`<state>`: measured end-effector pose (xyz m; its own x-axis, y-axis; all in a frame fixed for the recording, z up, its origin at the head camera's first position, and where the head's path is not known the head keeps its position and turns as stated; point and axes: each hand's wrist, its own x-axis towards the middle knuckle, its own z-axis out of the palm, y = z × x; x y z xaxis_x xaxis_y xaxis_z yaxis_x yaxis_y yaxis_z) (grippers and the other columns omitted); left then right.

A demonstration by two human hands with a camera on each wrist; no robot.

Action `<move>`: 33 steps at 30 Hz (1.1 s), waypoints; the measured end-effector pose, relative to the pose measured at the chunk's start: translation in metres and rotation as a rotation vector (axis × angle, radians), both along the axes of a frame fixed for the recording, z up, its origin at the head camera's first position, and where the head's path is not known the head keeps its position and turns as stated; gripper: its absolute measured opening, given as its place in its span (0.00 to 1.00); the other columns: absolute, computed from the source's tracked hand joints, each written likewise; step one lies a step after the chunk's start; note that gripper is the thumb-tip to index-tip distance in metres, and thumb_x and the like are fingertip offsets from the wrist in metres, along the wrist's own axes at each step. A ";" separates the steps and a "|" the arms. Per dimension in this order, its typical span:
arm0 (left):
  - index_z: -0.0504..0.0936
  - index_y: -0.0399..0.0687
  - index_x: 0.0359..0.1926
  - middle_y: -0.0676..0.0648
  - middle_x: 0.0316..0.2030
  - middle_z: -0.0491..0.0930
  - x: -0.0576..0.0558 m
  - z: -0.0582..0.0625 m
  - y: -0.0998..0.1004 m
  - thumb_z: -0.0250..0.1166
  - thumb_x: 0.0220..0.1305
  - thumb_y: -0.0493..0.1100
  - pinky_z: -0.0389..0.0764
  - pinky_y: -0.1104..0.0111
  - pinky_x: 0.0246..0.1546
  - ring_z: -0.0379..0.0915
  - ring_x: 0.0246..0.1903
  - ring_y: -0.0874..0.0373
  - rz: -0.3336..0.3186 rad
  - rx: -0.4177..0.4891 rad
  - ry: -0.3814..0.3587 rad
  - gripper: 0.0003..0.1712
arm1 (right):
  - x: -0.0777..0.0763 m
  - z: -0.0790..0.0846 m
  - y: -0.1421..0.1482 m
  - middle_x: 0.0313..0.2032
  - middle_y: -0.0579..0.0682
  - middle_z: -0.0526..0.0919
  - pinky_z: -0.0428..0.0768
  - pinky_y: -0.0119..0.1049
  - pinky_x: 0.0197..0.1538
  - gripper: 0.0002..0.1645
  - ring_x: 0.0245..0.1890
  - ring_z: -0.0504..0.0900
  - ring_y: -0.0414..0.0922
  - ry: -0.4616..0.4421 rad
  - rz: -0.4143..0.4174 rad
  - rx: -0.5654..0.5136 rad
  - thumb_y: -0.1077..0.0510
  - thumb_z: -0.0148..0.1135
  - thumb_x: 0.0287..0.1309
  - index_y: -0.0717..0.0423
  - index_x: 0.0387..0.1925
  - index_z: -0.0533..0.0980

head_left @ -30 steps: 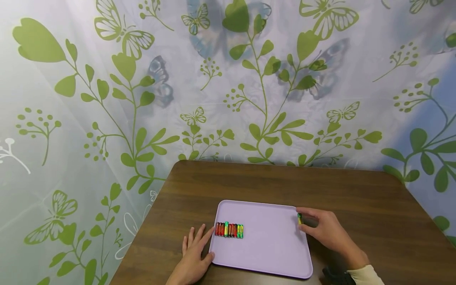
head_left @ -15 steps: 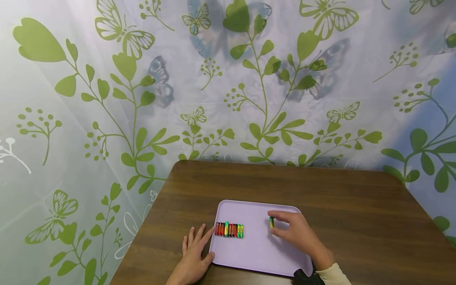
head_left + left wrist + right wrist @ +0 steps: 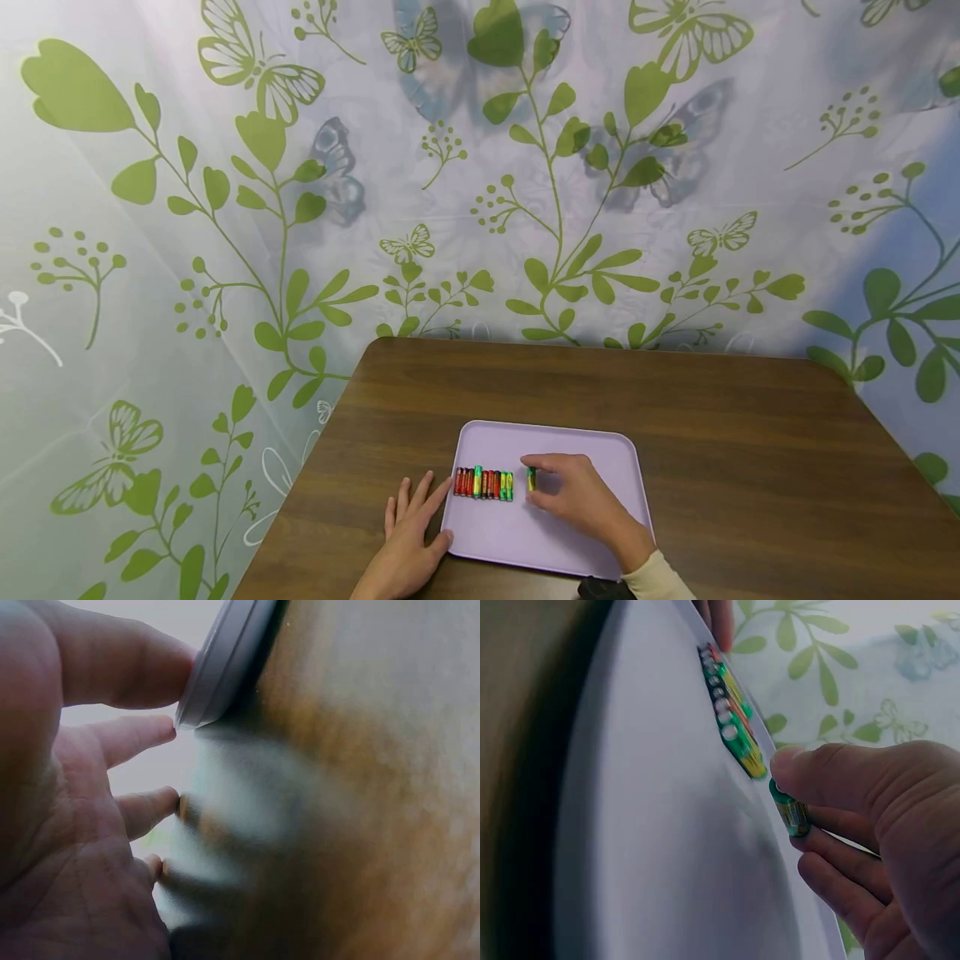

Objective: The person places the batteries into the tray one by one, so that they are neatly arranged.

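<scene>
A lilac tray (image 3: 555, 546) lies on the table, bearing a row of several red and green-yellow batteries (image 3: 483, 483) along its left side. Just right of that row, my right hand (image 3: 588, 504) pinches a green-and-yellow battery (image 3: 532, 478) by its ends between thumb and fingers. In the right wrist view this held battery (image 3: 790, 808) is above the tray, apart from the lined-up batteries (image 3: 731, 712). My left hand (image 3: 405, 533) rests at the tray's left edge, fingers spread and straight. Its thumb and index finger touch the tray rim (image 3: 225, 667) in the left wrist view.
The brown wooden table (image 3: 675, 400) extends behind and to both sides of the tray. A curtain (image 3: 420, 275) with leaves and butterflies hangs behind it. Something black (image 3: 603, 588) sits by my right wrist at the tray's front edge.
My right hand has carried the battery leftward from the tray's right edge to beside the row. The left hand and the lined-up batteries stay where they were.
</scene>
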<state>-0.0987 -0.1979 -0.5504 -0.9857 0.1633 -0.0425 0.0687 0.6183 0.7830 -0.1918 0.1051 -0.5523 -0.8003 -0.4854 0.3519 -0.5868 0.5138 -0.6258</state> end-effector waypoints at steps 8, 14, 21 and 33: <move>0.69 0.52 0.83 0.29 0.86 0.51 0.003 0.000 -0.001 0.69 0.68 0.38 0.19 0.24 0.75 0.23 0.84 0.20 -0.009 0.004 0.000 0.44 | 0.004 -0.005 -0.021 0.52 0.50 0.94 0.89 0.48 0.60 0.28 0.54 0.93 0.50 0.053 -0.005 0.031 0.64 0.84 0.49 0.58 0.55 0.89; 0.68 0.53 0.84 0.29 0.86 0.51 0.003 0.000 -0.002 0.69 0.69 0.39 0.19 0.25 0.75 0.23 0.84 0.20 -0.009 -0.001 -0.006 0.44 | 0.006 -0.007 -0.029 0.52 0.50 0.94 0.89 0.48 0.61 0.30 0.55 0.92 0.48 0.044 -0.025 0.044 0.62 0.86 0.48 0.57 0.56 0.89; 0.68 0.53 0.83 0.29 0.86 0.51 0.002 0.000 -0.002 0.69 0.69 0.39 0.20 0.24 0.75 0.23 0.84 0.20 -0.018 -0.002 0.000 0.43 | 0.008 -0.008 -0.027 0.54 0.49 0.94 0.88 0.47 0.61 0.31 0.56 0.92 0.48 0.038 -0.049 0.030 0.61 0.86 0.48 0.57 0.58 0.88; 0.72 0.49 0.81 0.29 0.83 0.59 0.003 0.008 -0.006 0.69 0.69 0.39 0.29 0.20 0.74 0.33 0.83 0.17 0.005 -0.023 0.000 0.40 | 0.012 0.003 0.016 0.57 0.45 0.93 0.88 0.51 0.61 0.25 0.56 0.92 0.48 -0.036 -0.144 0.033 0.52 0.80 0.63 0.53 0.60 0.88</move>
